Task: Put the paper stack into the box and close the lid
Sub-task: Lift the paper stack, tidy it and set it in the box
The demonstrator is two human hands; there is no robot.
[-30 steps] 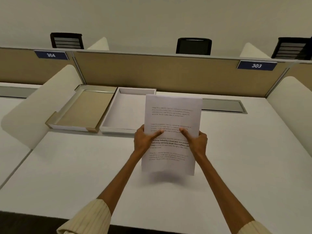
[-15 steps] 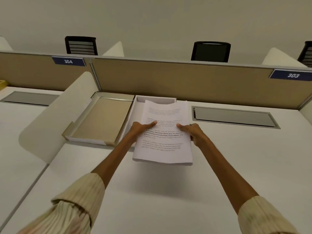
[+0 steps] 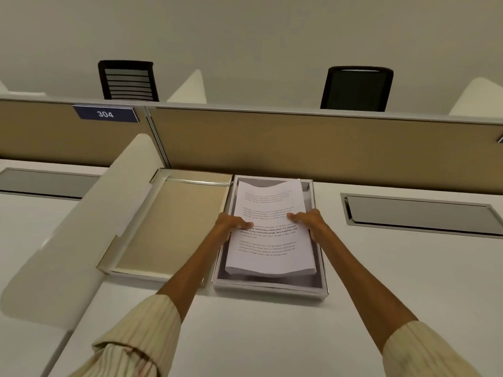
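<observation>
A white paper stack (image 3: 268, 248) with printed text hangs just over the open white box (image 3: 269, 291) at the back of the desk, its ends sagging down inside the walls. My left hand (image 3: 231, 225) grips the stack's left edge with the thumb on top. My right hand (image 3: 310, 221) grips its right edge the same way. The box's lid (image 3: 174, 227) lies upside down to the left of the box, touching it, its beige inside facing up.
A tan partition (image 3: 299, 142) runs right behind the box. A curved white side divider (image 3: 81, 235) rises left of the lid. A grey cable hatch (image 3: 419, 213) is set in the desk to the right. Black chairs (image 3: 356, 88) stand beyond the partition.
Both hands carried the paper stack forward and to the left, from above the desk in front of the box to over the box's opening, and tilted it flat.
</observation>
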